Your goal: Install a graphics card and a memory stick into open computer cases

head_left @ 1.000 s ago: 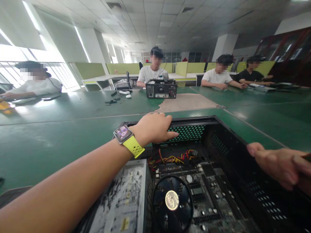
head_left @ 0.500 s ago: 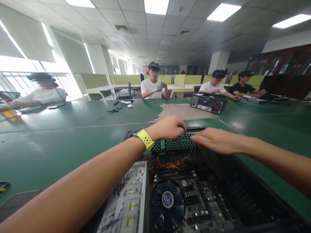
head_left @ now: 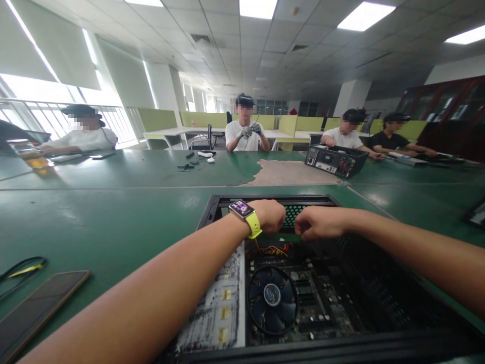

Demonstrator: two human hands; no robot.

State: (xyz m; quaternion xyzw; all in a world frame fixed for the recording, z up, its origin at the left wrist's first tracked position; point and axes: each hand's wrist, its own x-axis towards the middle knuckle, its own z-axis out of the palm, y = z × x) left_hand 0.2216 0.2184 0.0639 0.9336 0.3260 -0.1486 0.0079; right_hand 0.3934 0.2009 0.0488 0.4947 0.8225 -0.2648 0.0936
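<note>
An open black computer case point(head_left: 326, 342) lies on the table in front of me. Inside it are a motherboard point(head_left: 318, 298) and a round black cooling fan point(head_left: 272, 298). Yellow and red wires point(head_left: 275, 249) run near its far perforated wall point(head_left: 293, 215). My left hand point(head_left: 271, 215), with a watch on a yellow strap at the wrist, is over that far end, its fingers curled downward. Close beside it, my right hand point(head_left: 320, 223) is closed too, fingertips toward the inside of the case. What either hand holds, if anything, is hidden.
A phone point(head_left: 43, 308) and a black cable loop point(head_left: 22, 268) lie at the left. Small dark parts point(head_left: 189, 165) are across the table. Another computer case point(head_left: 335, 161) stands at the far right. A person with gloved hands point(head_left: 246, 132) sits opposite; others sit at both sides.
The view has turned a little to the left, bringing more of the phone into sight. My right hand's fingers, straighter before, are now curled. Both hands sit lower relative to the case's far wall.
</note>
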